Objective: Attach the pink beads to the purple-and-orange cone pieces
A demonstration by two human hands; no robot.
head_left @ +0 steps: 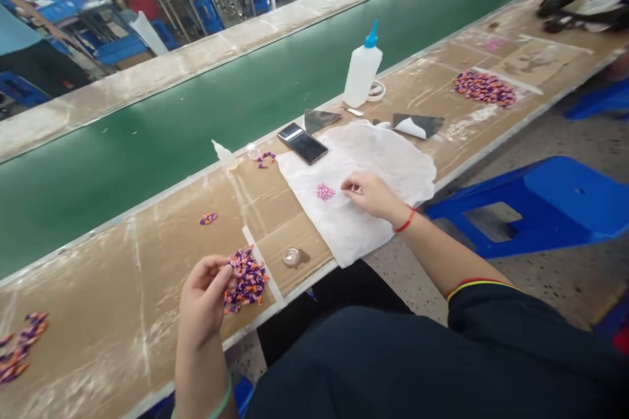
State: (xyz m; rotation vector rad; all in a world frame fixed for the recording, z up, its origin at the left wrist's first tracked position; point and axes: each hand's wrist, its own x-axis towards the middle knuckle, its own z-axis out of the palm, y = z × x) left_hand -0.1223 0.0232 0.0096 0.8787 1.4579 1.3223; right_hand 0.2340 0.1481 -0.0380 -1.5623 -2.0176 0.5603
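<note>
My left hand hovers at the near edge of the brown table, fingers pinched together on a small purple-and-orange piece beside a pile of the same pieces. My right hand rests on a white cloth, thumb and fingers pinched on something tiny I cannot make out. A small patch of pink beads lies on the cloth just left of that hand.
A black phone, a white glue bottle with blue nozzle, a small metal cap, and more coloured piles sit on the table. A green conveyor belt runs behind. A blue stool stands right. People work in the background.
</note>
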